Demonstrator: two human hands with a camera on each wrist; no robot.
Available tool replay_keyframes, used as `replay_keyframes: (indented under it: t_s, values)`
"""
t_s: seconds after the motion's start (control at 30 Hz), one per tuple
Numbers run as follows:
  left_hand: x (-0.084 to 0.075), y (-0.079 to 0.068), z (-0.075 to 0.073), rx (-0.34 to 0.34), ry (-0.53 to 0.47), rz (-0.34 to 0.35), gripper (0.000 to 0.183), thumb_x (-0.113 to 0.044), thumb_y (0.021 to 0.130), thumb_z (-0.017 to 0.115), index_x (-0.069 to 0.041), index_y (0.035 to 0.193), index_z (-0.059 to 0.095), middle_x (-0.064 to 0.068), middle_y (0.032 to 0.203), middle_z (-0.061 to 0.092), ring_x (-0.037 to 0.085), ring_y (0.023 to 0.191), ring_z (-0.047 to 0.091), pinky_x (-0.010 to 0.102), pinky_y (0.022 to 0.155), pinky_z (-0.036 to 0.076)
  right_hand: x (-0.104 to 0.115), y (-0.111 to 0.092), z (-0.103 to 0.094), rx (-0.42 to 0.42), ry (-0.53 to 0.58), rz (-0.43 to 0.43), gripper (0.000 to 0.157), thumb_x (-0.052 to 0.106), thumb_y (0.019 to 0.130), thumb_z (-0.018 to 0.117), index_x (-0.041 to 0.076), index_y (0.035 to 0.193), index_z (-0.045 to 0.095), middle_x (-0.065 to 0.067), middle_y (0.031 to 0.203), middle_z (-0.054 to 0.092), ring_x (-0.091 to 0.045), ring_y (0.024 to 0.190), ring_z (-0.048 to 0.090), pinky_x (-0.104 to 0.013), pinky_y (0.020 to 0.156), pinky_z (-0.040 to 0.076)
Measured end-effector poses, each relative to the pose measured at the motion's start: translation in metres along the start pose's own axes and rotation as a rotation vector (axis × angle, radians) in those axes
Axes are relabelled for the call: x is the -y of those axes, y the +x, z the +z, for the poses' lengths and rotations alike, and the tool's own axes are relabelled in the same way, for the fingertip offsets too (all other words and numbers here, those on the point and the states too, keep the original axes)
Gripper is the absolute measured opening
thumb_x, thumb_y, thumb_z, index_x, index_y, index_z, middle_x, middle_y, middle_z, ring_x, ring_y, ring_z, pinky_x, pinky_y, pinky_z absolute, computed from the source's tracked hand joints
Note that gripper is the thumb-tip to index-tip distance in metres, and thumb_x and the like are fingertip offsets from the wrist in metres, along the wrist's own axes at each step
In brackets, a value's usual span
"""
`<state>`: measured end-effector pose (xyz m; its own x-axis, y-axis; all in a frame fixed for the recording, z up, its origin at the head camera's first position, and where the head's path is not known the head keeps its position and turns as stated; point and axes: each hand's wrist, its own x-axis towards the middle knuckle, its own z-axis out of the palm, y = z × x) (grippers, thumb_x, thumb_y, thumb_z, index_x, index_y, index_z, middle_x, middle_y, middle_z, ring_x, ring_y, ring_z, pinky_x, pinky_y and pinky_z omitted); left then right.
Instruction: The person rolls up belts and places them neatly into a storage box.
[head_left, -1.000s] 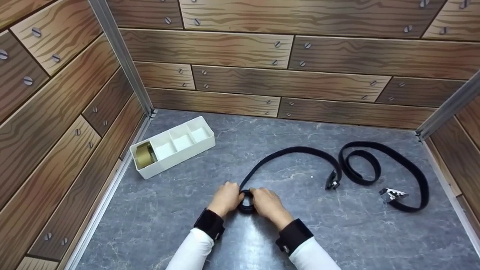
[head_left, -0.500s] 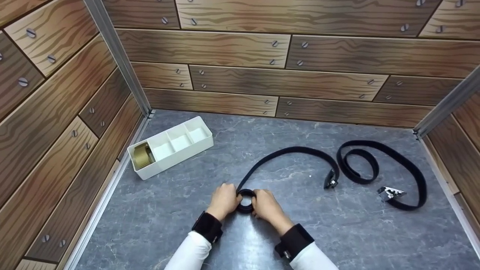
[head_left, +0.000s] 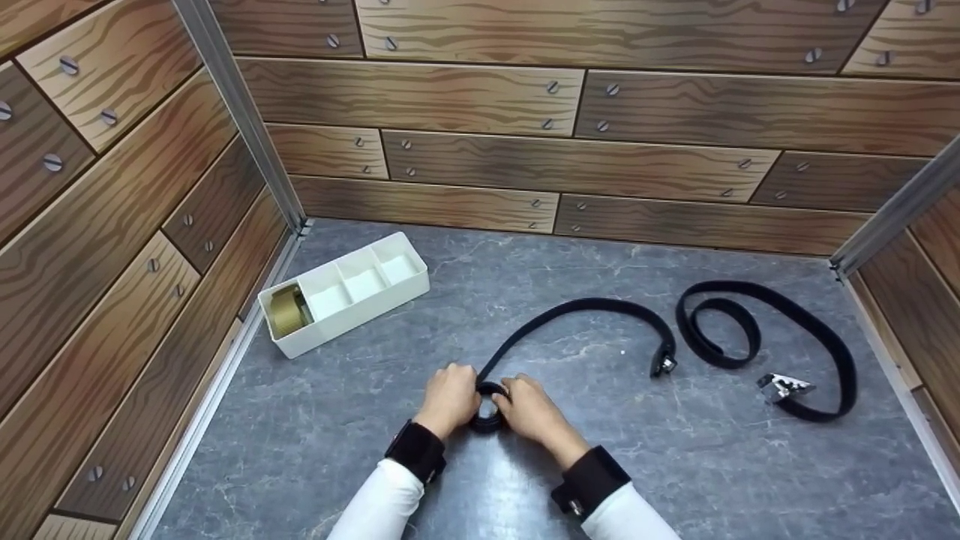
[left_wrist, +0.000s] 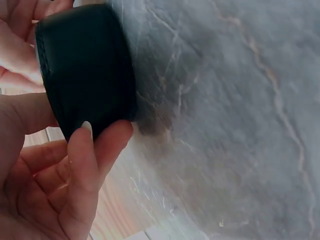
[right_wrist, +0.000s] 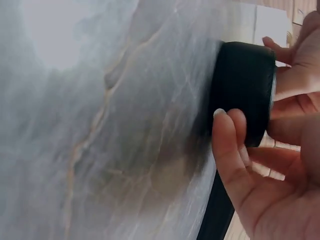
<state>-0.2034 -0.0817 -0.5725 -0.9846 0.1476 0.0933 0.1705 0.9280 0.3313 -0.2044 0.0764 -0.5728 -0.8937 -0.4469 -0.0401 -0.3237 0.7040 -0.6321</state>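
Note:
A black belt is wound into a small upright-edged coil (head_left: pixel 487 426) on the grey surface between both hands. Its unrolled length (head_left: pixel 592 304) arcs back and right to a silver buckle (head_left: pixel 664 364). On the coil's left side, my left hand (head_left: pixel 448 401) grips the wound layers, fingertips outside in the left wrist view, where the dark outer wrap (left_wrist: pixel 87 70) shows. From the right, my right hand (head_left: pixel 534 411) pinches the coil, two fingertips pressing its outer face (right_wrist: pixel 245 90) in the right wrist view. Both thumbs are partly hidden by the coil.
A second black belt (head_left: pixel 844 360) lies loosely curled at the right, with its silver buckle (head_left: pixel 784 388) nearer me. At the back left stands a white divided tray (head_left: pixel 360 319), a brownish-gold roll (head_left: pixel 286 311) in its left compartment. Wood-patterned walls (head_left: pixel 480 97) border the surface.
The buckle end of the belt has turned slightly and its arc has shifted a little toward me. My right hand's fingers have shifted on the coil; the left hand stays nearly in place.

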Motion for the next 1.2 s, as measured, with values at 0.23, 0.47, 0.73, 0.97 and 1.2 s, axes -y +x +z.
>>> replay_keyframes:
  t_s: [0.23, 0.47, 0.73, 0.97, 1.2]
  values:
    - [0.001, 0.000, 0.001, 0.018, -0.046, 0.009, 0.013, -0.009, 0.074, 0.073, -0.006, 0.071, 0.060, 0.014, 0.073, 0.065, 0.038, 0.069, 0.066, 0.046, 0.058, 0.051, 0.000, -0.005, -0.002, 0.029, 0.263, 0.173, 0.016, 0.002, 0.092, 0.062, -0.006, 0.105, 0.068, -0.007, 0.059, 0.062, -0.020, 0.049, 0.065, -0.027, 0.043, 0.050]
    - [0.006, -0.001, -0.001, 0.039, -0.097, 0.021, 0.024, -0.023, 0.084, 0.075, -0.010, 0.069, 0.061, 0.006, 0.068, 0.061, 0.031, 0.070, 0.065, 0.043, 0.063, 0.051, -0.004, 0.003, 0.001, -0.056, 0.083, 0.106, 0.020, 0.001, 0.086, 0.063, 0.005, 0.101, 0.076, -0.010, 0.085, 0.067, -0.015, 0.065, 0.058, -0.030, 0.060, 0.048]
    - [0.002, -0.001, -0.002, 0.060, -0.023, 0.022, 0.023, -0.023, 0.083, 0.076, -0.006, 0.073, 0.064, 0.012, 0.075, 0.067, 0.036, 0.071, 0.066, 0.045, 0.061, 0.052, -0.008, 0.004, 0.002, -0.024, 0.079, 0.009, 0.024, 0.000, 0.088, 0.063, 0.002, 0.110, 0.073, -0.014, 0.095, 0.065, -0.023, 0.085, 0.058, -0.044, 0.080, 0.049]
    - [-0.004, -0.001, 0.005, 0.014, 0.023, 0.005, 0.018, -0.019, 0.081, 0.075, -0.005, 0.075, 0.065, 0.014, 0.077, 0.067, 0.036, 0.069, 0.066, 0.046, 0.055, 0.052, -0.004, -0.005, 0.002, -0.051, 0.040, 0.093, 0.030, 0.011, 0.092, 0.065, -0.006, 0.117, 0.065, -0.017, 0.101, 0.064, -0.027, 0.091, 0.060, -0.045, 0.082, 0.050]
    - [-0.005, -0.002, 0.005, 0.024, -0.028, -0.014, 0.014, -0.014, 0.077, 0.073, -0.006, 0.079, 0.062, 0.015, 0.080, 0.067, 0.037, 0.073, 0.066, 0.047, 0.059, 0.052, -0.001, -0.011, 0.003, -0.012, 0.004, 0.117, 0.010, 0.009, 0.094, 0.061, 0.001, 0.094, 0.067, -0.012, 0.086, 0.058, -0.019, 0.070, 0.061, -0.036, 0.065, 0.051]
